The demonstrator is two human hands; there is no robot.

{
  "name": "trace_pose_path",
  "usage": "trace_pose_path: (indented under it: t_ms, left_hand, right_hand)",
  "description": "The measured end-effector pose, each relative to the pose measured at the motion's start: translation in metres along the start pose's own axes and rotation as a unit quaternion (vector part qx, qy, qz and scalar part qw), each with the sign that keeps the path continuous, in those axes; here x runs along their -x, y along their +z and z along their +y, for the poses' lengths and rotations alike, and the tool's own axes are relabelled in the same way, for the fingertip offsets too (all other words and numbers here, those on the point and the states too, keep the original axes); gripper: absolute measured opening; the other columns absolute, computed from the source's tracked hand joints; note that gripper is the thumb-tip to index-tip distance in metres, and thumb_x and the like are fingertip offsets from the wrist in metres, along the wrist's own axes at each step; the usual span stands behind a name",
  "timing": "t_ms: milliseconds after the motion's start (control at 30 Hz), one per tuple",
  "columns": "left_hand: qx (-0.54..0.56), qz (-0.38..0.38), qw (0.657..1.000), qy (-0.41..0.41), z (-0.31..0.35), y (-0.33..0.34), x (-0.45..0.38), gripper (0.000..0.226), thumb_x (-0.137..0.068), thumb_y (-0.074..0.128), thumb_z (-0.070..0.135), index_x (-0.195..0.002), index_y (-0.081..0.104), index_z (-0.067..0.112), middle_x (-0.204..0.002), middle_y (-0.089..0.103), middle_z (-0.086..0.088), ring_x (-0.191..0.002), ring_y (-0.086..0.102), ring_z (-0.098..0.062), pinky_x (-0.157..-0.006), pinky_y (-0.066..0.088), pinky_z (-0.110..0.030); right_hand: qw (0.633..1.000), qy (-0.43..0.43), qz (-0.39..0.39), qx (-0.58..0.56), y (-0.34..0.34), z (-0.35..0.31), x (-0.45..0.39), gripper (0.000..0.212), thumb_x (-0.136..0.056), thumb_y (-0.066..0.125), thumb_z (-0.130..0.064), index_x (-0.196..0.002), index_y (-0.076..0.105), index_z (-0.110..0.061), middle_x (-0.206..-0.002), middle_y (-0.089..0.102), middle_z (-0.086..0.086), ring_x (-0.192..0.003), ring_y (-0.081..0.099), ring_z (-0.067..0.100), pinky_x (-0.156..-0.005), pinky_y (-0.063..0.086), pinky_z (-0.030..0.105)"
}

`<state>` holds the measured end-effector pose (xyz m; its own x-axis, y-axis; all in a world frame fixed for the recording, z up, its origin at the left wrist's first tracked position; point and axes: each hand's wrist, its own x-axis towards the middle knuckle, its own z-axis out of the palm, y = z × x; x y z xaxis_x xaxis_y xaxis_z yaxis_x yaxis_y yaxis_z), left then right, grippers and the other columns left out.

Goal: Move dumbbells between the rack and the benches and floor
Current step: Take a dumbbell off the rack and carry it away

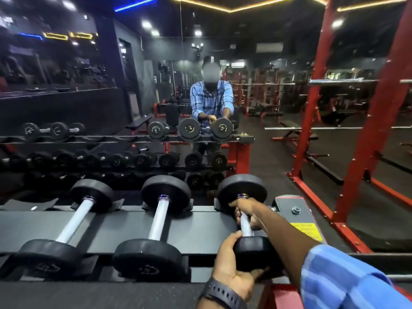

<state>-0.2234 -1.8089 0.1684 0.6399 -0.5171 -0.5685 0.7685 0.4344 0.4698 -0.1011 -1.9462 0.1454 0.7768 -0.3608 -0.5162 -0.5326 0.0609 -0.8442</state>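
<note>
Three black dumbbells with chrome handles lie across the top shelf of the dumbbell rack [124, 226]. The rightmost dumbbell [242, 189] sits at the rack's right end. My right hand [247, 216] is wrapped around its handle near the far head. My left hand [231, 264], with a dark watch on the wrist, cups the near head from the left and below. The middle dumbbell [159, 217] and the left dumbbell [74, 221] rest untouched in their cradles.
A wall mirror behind the rack shows a person in a blue checked shirt and the rack's reflection [189, 130]. A red power rack [367, 130] with a barbell stands to the right. Dark rubber floor [278, 152] lies between them. Benches appear in the mirror.
</note>
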Motion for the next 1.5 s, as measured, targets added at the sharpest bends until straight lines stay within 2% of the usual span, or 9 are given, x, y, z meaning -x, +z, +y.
trace_pose_path:
  t_ms: [133, 233, 333, 400, 500, 667, 1167, 1300, 1500]
  left_hand:
    - [-0.001, -0.005, 1.000, -0.023, 0.000, -0.002, 0.013, 0.046, -0.091, 0.061, 0.034, -0.115, 0.071, -0.003, -0.109, 0.072, -0.029, -0.106, 0.064, -0.045, -0.106, 0.041, -0.060]
    - [-0.027, 0.014, 0.999, -0.013, 0.012, -0.003, 0.039, 0.049, -0.086, 0.064, 0.035, -0.109, 0.069, -0.008, -0.105, 0.071, -0.033, -0.095, 0.065, -0.045, -0.088, 0.050, -0.056]
    - [-0.091, 0.070, 0.982, 0.146, 0.046, -0.002, 0.063, 0.030, -0.083, 0.070, 0.029, -0.096, 0.068, 0.002, -0.082, 0.072, -0.019, -0.069, 0.069, -0.032, -0.055, 0.055, -0.034]
    - [-0.146, 0.073, 0.953, 0.257, 0.077, 0.012, 0.085, 0.014, -0.091, 0.064, 0.026, -0.083, 0.067, 0.014, -0.073, 0.068, -0.007, -0.061, 0.066, -0.021, -0.061, 0.054, -0.025]
    - [-0.255, 0.047, 0.885, 0.388, 0.128, 0.040, 0.118, 0.013, -0.096, 0.060, 0.025, -0.083, 0.059, 0.021, -0.084, 0.055, 0.003, -0.077, 0.054, -0.013, -0.081, 0.046, -0.034]
    - [-0.384, 0.022, 0.760, 0.524, 0.181, 0.057, 0.190, 0.017, -0.094, 0.064, 0.036, -0.099, 0.068, 0.020, -0.107, 0.069, -0.006, -0.098, 0.064, -0.025, -0.086, 0.053, -0.042]
    - [-0.411, -0.002, 0.714, 0.567, 0.210, -0.097, 0.411, 0.040, -0.093, 0.059, 0.047, -0.108, 0.067, 0.011, -0.111, 0.073, -0.009, -0.106, 0.069, -0.030, -0.091, 0.056, -0.046]
    - [-0.416, 0.010, 0.711, 0.567, 0.218, -0.161, 0.476, 0.039, -0.092, 0.059, 0.050, -0.101, 0.068, 0.013, -0.105, 0.075, -0.008, -0.090, 0.070, -0.022, -0.083, 0.057, -0.042]
    - [-0.401, 0.018, 0.703, 0.588, 0.226, -0.226, 0.584, 0.041, -0.092, 0.058, 0.049, -0.104, 0.067, 0.010, -0.103, 0.075, -0.009, -0.082, 0.067, -0.018, -0.068, 0.051, -0.030]
  right_hand:
    - [0.999, -0.013, -0.018, 0.045, -0.005, 0.000, 0.013, 0.031, -0.088, 0.068, -0.030, -0.071, 0.053, -0.008, -0.054, 0.056, 0.006, -0.045, 0.055, 0.016, -0.048, 0.052, 0.025]
    - [0.985, -0.064, 0.021, 0.161, -0.019, 0.008, 0.006, 0.064, -0.059, 0.081, -0.050, -0.097, 0.062, -0.003, -0.089, 0.071, 0.017, -0.079, 0.071, 0.033, -0.074, 0.058, 0.039]
    - [0.971, -0.090, 0.041, 0.217, -0.033, -0.007, 0.040, 0.042, -0.069, 0.077, -0.041, -0.082, 0.056, -0.007, -0.069, 0.059, 0.014, -0.050, 0.060, 0.027, -0.051, 0.046, 0.030]
    - [0.964, -0.106, 0.051, 0.238, -0.042, -0.029, 0.069, 0.036, -0.076, 0.075, -0.037, -0.077, 0.056, -0.006, -0.064, 0.059, 0.014, -0.042, 0.052, 0.023, -0.046, 0.044, 0.027]
    - [0.963, -0.199, 0.070, 0.166, -0.049, -0.076, 0.124, 0.034, -0.082, 0.073, -0.035, -0.079, 0.058, -0.005, -0.067, 0.061, 0.014, -0.042, 0.052, 0.018, -0.044, 0.041, 0.025]
    - [0.917, -0.392, 0.064, -0.031, -0.040, -0.150, 0.260, 0.050, -0.089, 0.061, -0.048, -0.101, 0.066, 0.000, -0.091, 0.065, 0.012, -0.078, 0.054, 0.023, -0.073, 0.043, 0.036]
    - [0.888, -0.437, 0.141, -0.033, 0.110, -0.079, 0.489, 0.068, -0.090, 0.033, -0.070, -0.111, 0.062, -0.013, -0.109, 0.066, 0.009, -0.101, 0.062, 0.025, -0.080, 0.053, 0.038]
    - [0.887, -0.441, 0.133, -0.041, 0.163, -0.050, 0.538, 0.070, -0.088, 0.034, -0.072, -0.109, 0.063, -0.013, -0.114, 0.068, 0.016, -0.100, 0.063, 0.025, -0.103, 0.045, 0.055]
    - [0.882, -0.453, 0.127, -0.031, 0.217, -0.019, 0.624, 0.074, -0.087, 0.032, -0.074, -0.117, 0.060, -0.012, -0.122, 0.063, 0.024, -0.102, 0.063, 0.033, -0.100, 0.046, 0.056]
